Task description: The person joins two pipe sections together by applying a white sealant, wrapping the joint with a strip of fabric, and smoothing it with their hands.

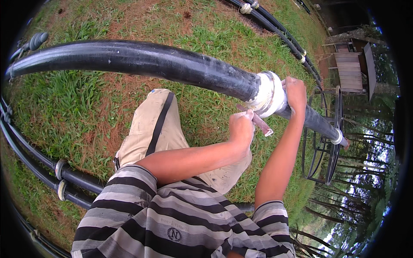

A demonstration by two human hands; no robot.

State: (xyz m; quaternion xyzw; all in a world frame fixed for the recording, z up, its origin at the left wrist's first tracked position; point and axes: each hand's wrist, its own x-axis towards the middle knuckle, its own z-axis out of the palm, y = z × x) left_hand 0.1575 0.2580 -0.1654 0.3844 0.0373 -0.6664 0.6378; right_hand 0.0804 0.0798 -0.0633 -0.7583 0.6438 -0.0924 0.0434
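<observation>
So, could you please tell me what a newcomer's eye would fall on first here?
Probably the big black pipe, arching from the left rim across the view. Then the white collar around it, right of centre, with the right hand at its right side. Just below, the left hand grips a reddish strip.

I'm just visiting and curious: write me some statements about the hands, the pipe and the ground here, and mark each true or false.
1. The left hand holds a reddish-brown strip. True.
2. The right hand is close to the white collar on the large black pipe. True.
3. Both hands wear gloves. False: they are bare.
4. The white collar lies apart from the pipe. False: it sits around it.
5. Grass grows beneath the pipe. True.
</observation>
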